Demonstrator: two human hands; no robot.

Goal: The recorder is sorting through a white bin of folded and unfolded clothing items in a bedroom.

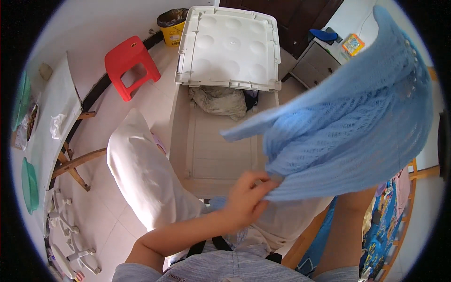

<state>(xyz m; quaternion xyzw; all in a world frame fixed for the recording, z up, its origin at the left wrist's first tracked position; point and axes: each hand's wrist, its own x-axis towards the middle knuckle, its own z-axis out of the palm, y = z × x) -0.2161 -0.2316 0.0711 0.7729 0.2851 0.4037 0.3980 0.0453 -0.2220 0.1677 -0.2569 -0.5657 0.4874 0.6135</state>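
Note:
A light blue knitted garment (pixel 338 120) with a row of small buttons is spread in the air on the right side of the view. My left hand (pixel 248 199) pinches its lower left edge between thumb and fingers. The right forearm rises behind the garment, and the right hand is hidden by the knit. Before me, between my knees, stands a white plastic storage box (pixel 222 148). Its dimpled lid (pixel 230 46) covers the far part. Inside, at the far end, lies a crumpled greyish-beige cloth (pixel 220 100) beside something dark.
A red plastic stool (pixel 132 63) and a yellow bin (pixel 171 33) stand at the upper left. A table (pixel 53 105) with green basins runs along the left. A drawer cabinet (pixel 312 63) is at the upper right; a bed with a blue floral cloth (pixel 382 225) lies right.

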